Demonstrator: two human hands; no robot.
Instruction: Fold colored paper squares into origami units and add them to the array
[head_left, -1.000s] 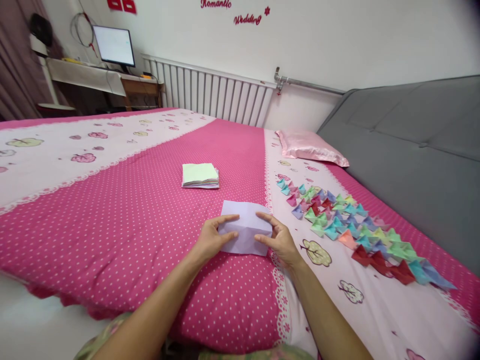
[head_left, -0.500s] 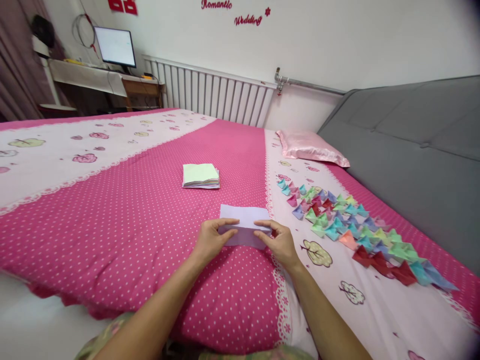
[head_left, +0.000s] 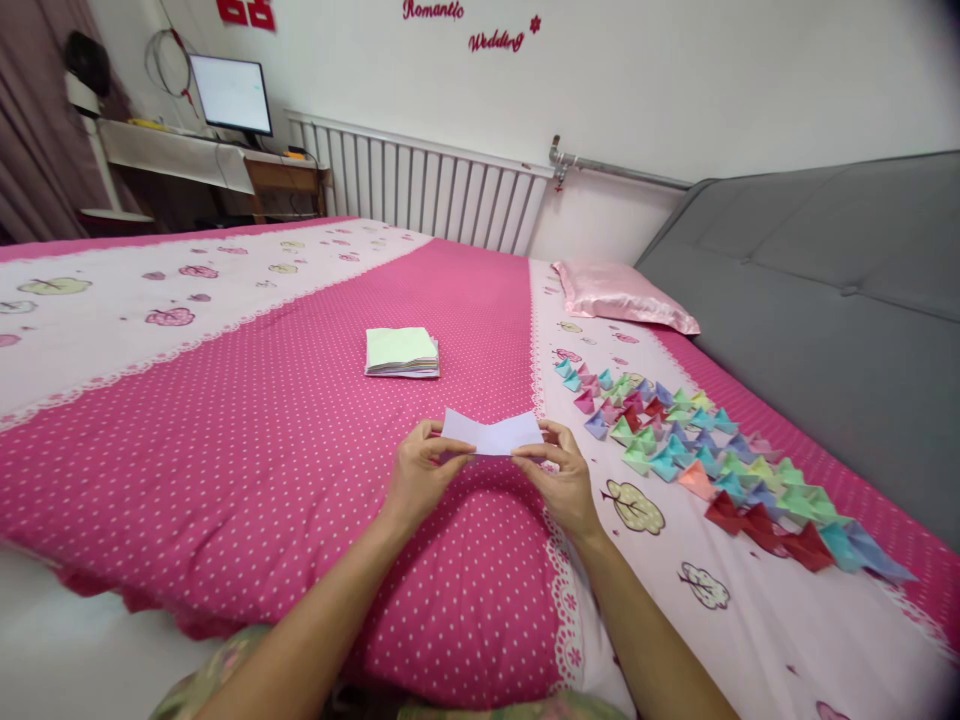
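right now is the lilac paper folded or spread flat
Folded: the lilac paper is a narrow strip with a dipped top edge, pinched between left hand and right hand.

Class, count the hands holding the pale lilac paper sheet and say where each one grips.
2. The left hand pinches the pale lilac folded paper sheet at its left end; the right hand pinches its right end. No other hand is in view.
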